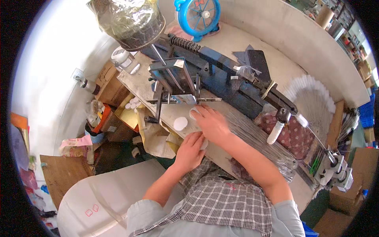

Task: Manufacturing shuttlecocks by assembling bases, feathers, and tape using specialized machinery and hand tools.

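Note:
My right hand (pixel 212 123) reaches to the foot of the black bench machine (pixel 173 77). Its fingers are closed over a thin white disc (pixel 193 113), whose left edge shows beside them. Nearer to me, my left hand (pixel 190 152) is bent at the fingers, with the white edge of another round piece (pixel 204 144) showing at its right side. How much of that piece is under the fingers is hidden. One more white disc (pixel 180 123) lies flat on the worktable (pixel 167 111), left of both hands.
Bundles of thin metal wires (pixel 252 136) lie right of my right arm. A blue round fan (pixel 198 15) stands at the back. The machine's lever with a white grip (pixel 275 132) juts out at the right. Cardboard boxes (pixel 108 85) crowd the left side.

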A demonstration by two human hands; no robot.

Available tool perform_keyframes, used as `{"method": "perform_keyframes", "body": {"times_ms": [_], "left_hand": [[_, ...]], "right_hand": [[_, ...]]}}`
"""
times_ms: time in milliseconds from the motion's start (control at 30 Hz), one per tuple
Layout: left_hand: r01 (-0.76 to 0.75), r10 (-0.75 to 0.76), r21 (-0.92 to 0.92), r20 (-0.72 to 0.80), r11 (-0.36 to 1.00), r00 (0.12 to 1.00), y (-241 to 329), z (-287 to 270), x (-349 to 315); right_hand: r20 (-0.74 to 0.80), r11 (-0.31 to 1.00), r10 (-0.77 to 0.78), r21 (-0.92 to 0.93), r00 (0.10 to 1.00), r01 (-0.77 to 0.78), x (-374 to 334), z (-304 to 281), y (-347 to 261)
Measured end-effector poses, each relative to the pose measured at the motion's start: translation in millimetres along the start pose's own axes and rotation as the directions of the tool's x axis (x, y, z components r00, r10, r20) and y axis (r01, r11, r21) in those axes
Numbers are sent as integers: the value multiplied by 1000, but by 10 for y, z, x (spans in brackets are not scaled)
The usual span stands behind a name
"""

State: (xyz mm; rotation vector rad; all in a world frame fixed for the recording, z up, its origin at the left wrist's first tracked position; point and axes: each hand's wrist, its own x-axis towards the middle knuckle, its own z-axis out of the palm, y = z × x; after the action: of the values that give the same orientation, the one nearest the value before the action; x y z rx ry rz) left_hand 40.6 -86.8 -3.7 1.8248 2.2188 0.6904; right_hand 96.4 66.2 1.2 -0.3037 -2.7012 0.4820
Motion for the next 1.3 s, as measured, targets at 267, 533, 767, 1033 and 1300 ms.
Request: {"method": "perform_keyframes", "body": {"times_ms": [267, 533, 767, 1033, 1300], "left_hand": [[67, -144, -175, -475, 982, 868, 70, -175, 33], [208, -194, 40, -223, 977, 955, 134, -74, 88], [37, -34, 65, -50, 997, 998, -121, -176, 65], [248, -329, -236, -426, 940, 843, -107, -380, -96], [302, -393, -279, -378, 912, 838, -55, -257, -193]], "right_hand": [[43, 987, 153, 50, 987, -155, -105, -93, 68], [-198, 936, 329, 196, 923, -292, -665, -811, -4], [153, 707, 324, 616, 934, -346, -1006, -511, -198], [692, 179, 129, 688, 710, -704, -509, -19, -83], [262, 459, 597, 663, 758, -591, -183, 39, 42]]}}
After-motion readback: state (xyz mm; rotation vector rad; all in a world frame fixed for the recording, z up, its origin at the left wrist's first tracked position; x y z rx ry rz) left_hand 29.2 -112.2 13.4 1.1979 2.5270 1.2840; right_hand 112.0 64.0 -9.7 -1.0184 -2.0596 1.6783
